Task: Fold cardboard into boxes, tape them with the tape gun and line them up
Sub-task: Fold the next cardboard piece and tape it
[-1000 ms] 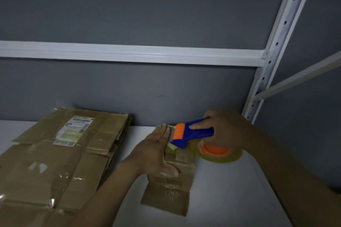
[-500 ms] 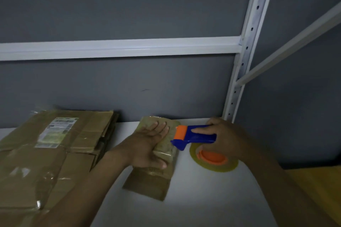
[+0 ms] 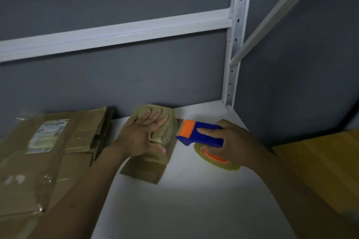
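A small brown cardboard box sits on the white shelf, close to the grey back wall, with one flap lying flat toward me. My left hand lies flat on its top, fingers straight and spread. My right hand grips a blue and orange tape gun with a roll of clear tape under it. The gun's orange head is at the box's right side.
A stack of flattened cardboard, one piece with a white label, fills the shelf's left part. A white upright post and crossbars frame the back right. A yellow wooden surface lies beyond the shelf's right edge.
The box now sits farther back, close to the wall. My left hand went from its near side to flat on top. The tape gun stays at its right side. The camera turned right.
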The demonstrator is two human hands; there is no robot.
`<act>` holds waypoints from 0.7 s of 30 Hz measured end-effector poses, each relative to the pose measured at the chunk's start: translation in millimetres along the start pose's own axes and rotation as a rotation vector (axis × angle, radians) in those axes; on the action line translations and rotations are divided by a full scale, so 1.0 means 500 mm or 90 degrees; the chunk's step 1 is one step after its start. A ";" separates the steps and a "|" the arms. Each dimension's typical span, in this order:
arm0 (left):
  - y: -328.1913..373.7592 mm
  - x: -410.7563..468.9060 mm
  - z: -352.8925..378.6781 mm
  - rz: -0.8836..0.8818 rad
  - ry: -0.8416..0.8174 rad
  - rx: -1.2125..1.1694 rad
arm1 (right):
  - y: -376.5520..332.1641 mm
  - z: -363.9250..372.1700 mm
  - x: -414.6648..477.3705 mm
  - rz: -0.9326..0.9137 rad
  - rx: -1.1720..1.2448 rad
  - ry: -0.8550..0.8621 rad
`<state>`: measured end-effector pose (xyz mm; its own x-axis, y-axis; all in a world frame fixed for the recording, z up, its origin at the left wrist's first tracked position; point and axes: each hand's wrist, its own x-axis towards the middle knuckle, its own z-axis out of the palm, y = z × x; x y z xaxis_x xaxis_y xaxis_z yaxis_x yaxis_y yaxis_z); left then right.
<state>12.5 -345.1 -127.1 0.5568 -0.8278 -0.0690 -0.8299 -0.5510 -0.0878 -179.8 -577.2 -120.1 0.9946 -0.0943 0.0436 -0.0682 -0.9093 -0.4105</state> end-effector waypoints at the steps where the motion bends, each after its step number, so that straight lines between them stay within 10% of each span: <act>1: 0.000 0.000 0.000 -0.003 -0.001 -0.003 | 0.005 -0.002 -0.010 0.006 -0.014 -0.005; 21: 0.072 -0.010 0.002 -0.119 0.020 -0.028 | -0.063 0.038 0.054 0.148 -0.061 0.104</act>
<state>-20.2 -360.5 -130.7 0.7004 -0.7133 -0.0238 -0.7134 -0.6987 -0.0529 -149.2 -543.5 -123.2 0.9261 -0.3615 0.1076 -0.3078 -0.8892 -0.3384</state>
